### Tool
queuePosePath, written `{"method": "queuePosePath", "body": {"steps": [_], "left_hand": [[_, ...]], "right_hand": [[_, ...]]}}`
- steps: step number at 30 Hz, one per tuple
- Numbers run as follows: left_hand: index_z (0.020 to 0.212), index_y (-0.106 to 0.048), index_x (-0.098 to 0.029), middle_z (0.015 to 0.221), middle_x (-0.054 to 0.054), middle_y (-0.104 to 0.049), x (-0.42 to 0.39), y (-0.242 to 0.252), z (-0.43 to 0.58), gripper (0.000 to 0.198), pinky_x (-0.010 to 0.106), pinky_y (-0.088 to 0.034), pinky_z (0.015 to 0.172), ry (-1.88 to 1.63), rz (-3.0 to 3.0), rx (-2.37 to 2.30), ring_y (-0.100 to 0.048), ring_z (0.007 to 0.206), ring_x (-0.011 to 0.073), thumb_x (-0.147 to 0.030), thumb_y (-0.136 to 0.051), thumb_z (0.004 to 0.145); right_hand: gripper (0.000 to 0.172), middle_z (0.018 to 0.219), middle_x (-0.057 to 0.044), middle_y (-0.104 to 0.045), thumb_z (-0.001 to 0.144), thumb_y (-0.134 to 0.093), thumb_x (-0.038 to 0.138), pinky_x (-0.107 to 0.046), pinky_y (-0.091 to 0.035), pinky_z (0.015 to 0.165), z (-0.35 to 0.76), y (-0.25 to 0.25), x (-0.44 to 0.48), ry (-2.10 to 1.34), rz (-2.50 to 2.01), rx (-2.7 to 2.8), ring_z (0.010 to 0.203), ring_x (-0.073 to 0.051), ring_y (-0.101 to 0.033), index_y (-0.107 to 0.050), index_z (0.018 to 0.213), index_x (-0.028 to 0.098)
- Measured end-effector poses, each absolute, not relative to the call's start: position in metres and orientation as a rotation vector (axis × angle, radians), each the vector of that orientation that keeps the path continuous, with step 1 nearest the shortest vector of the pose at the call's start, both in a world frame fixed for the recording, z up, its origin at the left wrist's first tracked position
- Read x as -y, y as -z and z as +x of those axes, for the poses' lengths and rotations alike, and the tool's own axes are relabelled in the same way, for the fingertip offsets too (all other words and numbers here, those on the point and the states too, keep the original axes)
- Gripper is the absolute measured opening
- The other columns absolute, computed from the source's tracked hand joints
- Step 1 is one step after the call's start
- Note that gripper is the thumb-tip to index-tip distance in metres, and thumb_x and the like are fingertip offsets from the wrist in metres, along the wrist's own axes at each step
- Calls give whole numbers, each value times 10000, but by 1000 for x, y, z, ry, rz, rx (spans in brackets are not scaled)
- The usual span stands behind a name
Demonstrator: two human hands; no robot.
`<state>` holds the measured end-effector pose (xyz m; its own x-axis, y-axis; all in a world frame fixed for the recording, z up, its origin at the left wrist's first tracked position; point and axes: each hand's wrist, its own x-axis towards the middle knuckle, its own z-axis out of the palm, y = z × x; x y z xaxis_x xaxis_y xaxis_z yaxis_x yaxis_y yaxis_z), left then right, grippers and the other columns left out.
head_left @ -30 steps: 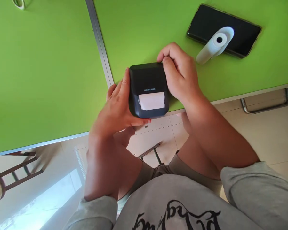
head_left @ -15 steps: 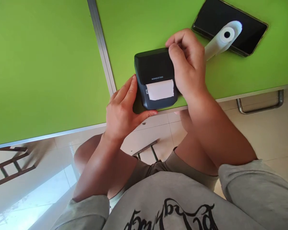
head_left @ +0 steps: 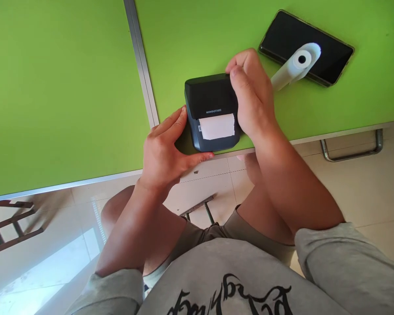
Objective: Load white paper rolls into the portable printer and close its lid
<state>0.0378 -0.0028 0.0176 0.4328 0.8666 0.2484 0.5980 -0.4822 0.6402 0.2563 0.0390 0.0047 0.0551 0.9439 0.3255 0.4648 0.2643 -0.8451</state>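
Note:
A dark label printer (head_left: 212,94) marked NIIMBOT sits on the green table, near its front edge. A white paper label (head_left: 217,126) sticks out of its front slot. My left hand (head_left: 166,148) steadies the printer, fingers along its left side and thumb stretched along the front. At the right side, my right hand (head_left: 252,94) grips the back corner with curled fingers, thumb tip on the lid's edge. Its fingertips are partly hidden behind the corner.
Behind my right hand lies a roll of white paper (head_left: 289,72), across a black phone (head_left: 310,46). A metal strip (head_left: 140,57) divides the green tabletop (head_left: 59,87). Below are a metal bar (head_left: 353,155) and a stool's rungs (head_left: 16,229).
The whole view has shifted slightly, with the phone and roll now lower and further left. Both hands keep their places on the printer, and the paper sticks out about as before.

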Motion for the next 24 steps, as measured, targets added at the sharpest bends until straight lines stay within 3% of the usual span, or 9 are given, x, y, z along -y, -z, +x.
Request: {"method": "queuePosePath", "body": {"steps": [4,9,12,15,19,21,24], "left_hand": [[1423,-577,-250,1443,97,-603,0,-19,39,1005,504,-486,1158,-764,2163,-1223,-573,1344,353,-866,-669,634],[1379,-612,-258,1472,108,-566,-4,-16,38,988,483,-476,1175,-763,2159,-1197,-555,1363,328,-871,-692,609],[1397,-587,-277,1488,98,-546,-3,-14,38,984,513,-463,1178,-761,2173,-1208,-535,1379,340,-878,-682,623],[1414,-543,-299,1484,92,-545,-1,-13,38,988,559,-454,1155,-753,2175,-1209,-529,1373,366,-886,-674,630],[1380,-521,-265,1387,109,-611,-1,-16,42,850,536,-504,1064,-807,2047,-1197,-601,1274,354,-841,-604,761],[1388,-491,-266,1380,104,-610,-5,-17,45,765,506,-530,1022,-871,1919,-1199,-641,1209,324,-808,-516,849],[1394,-476,-275,1403,101,-586,-15,-19,51,740,475,-528,1037,-924,1851,-1207,-638,1212,305,-792,-503,866]], "right_hand": [[604,629,26,-433,890,-268,842,-320,-371,609,259,-6,-38,-622,-1385,1571,602,-166,-476,-456,942,271],[570,804,-8,-533,902,-285,819,-326,-413,664,258,-8,-39,-588,-1342,1562,726,-177,-528,-449,898,273],[442,726,12,-484,952,-365,714,-324,-390,648,261,-10,-38,-716,-1278,1562,674,-171,-501,-421,930,276],[350,613,63,-335,900,-560,570,-305,-303,577,270,-16,-36,-936,-1224,1567,556,-147,-371,-415,1031,280],[546,679,66,-345,735,-787,346,-282,-251,566,283,-31,-32,-1128,-1213,1702,601,-122,-342,-461,1165,262],[558,714,55,-367,698,-843,347,-279,-270,576,285,-37,-31,-1074,-1223,1776,631,-113,-365,-490,1123,268],[524,677,64,-351,719,-843,479,-276,-295,577,283,-42,-32,-871,-1190,1812,595,-92,-352,-506,1052,257]]}}
